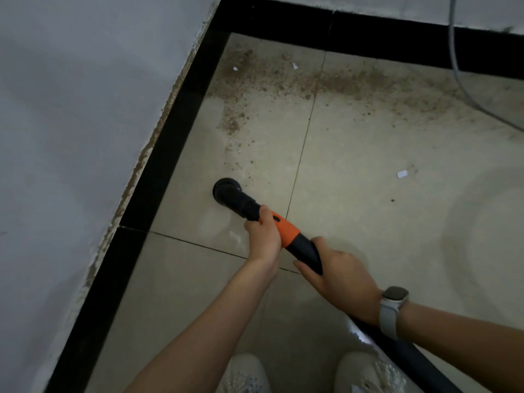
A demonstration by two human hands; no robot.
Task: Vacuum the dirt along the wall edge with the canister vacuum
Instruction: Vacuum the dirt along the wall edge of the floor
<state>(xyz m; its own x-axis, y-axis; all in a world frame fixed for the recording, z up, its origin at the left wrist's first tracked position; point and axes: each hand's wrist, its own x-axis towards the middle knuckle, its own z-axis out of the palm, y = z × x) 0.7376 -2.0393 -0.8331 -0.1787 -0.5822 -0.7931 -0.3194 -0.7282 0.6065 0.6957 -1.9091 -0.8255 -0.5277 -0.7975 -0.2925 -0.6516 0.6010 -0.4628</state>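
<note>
The wand (286, 232) is held in both hands, angled down toward the left wall; the left hand (263, 236) is wrapped round it at the front edge of the orange collar (287, 230), fingers curled tight on the tube; the right hand (340, 276) grips the black section just behind the collar, thumb laid along the tube. A watch (392, 300) is worn on the right wrist. The round brush head (225, 189) is set on the tile floor (368, 222), near the black skirting (158, 171) but apart from it. Dirt (283, 80) is spread in a brown band along the far wall and into the corner — a thinner trail runs down toward the brush head, stopping just short of it; a white scrap (402, 173) lies to the right, well apart. The hose (402, 355) passes back under the right wrist; two pale shoes (243, 375) are seen at the bottom edge; a grey cable (453, 52) hangs down the far wall.
</note>
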